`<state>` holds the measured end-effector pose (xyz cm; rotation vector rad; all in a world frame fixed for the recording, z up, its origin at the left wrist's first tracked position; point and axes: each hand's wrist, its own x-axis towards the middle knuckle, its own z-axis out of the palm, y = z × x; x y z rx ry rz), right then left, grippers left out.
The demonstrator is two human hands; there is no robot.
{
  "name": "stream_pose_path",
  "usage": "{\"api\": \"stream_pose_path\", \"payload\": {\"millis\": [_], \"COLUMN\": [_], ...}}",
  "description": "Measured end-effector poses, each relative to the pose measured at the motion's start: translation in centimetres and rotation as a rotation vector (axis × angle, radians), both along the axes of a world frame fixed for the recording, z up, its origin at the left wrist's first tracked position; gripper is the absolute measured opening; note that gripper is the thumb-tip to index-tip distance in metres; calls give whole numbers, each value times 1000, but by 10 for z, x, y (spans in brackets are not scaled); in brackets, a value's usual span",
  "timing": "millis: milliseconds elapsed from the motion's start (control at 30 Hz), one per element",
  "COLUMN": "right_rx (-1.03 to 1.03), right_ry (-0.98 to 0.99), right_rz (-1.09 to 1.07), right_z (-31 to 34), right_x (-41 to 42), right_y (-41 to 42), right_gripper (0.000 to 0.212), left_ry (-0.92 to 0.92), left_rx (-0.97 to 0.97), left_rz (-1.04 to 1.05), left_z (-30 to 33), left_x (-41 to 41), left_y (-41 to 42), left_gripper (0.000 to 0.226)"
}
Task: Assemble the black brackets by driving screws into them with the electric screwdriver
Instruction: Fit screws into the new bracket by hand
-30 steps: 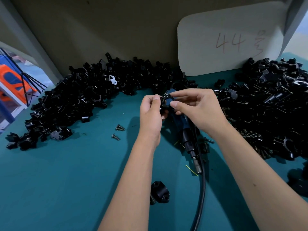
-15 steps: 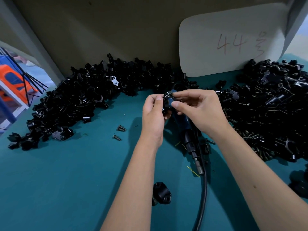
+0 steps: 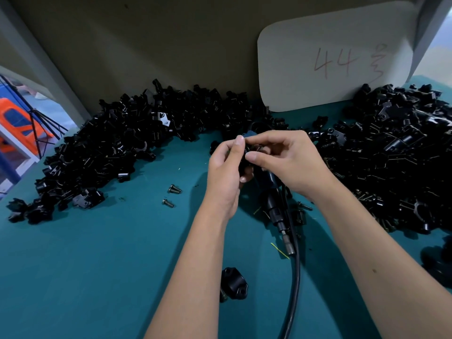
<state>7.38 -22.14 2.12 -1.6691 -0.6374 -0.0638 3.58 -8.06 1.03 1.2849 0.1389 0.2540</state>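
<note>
Your left hand [image 3: 226, 167] and right hand [image 3: 286, 160] both pinched one small black bracket [image 3: 247, 152] above the green table [image 3: 97, 265], with the electric screwdriver [image 3: 276, 204] lying just under your hands

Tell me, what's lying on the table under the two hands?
Under the left hand and right hand lies the electric screwdriver with its black cable on the teal table. The hands cover its upper end.

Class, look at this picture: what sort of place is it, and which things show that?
Probably a factory assembly bench: large heaps of identical black brackets, a corded electric screwdriver on the teal mat, and loose screws.
</note>
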Motion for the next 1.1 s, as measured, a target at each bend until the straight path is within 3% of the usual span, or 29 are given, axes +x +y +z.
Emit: {"api": "stream_pose_path", "payload": {"millis": [167, 367, 733, 867, 1100], "right_rx": [91, 110, 129, 137, 193], "right_ry": [97, 101, 122, 132, 300], "right_rz": [26, 10, -55, -59, 1], "right_z": [3, 1, 3, 4, 5], "right_x": [-1, -1, -4, -5, -5], "right_y": [2, 0, 4, 5, 0], "right_gripper": [25, 17, 16, 15, 5], "left_ry": [37, 75, 91, 89, 93], "left_rx": [-177, -282, -309, -313, -227], "left_rz": [-35, -107, -101, -102, -152], "left_z": [0, -2, -4, -1, 1], "left_x": [3, 4, 4, 3, 1], "left_y": [5, 6, 6, 5, 2], "left_gripper": [26, 24, 24, 36, 42]}}
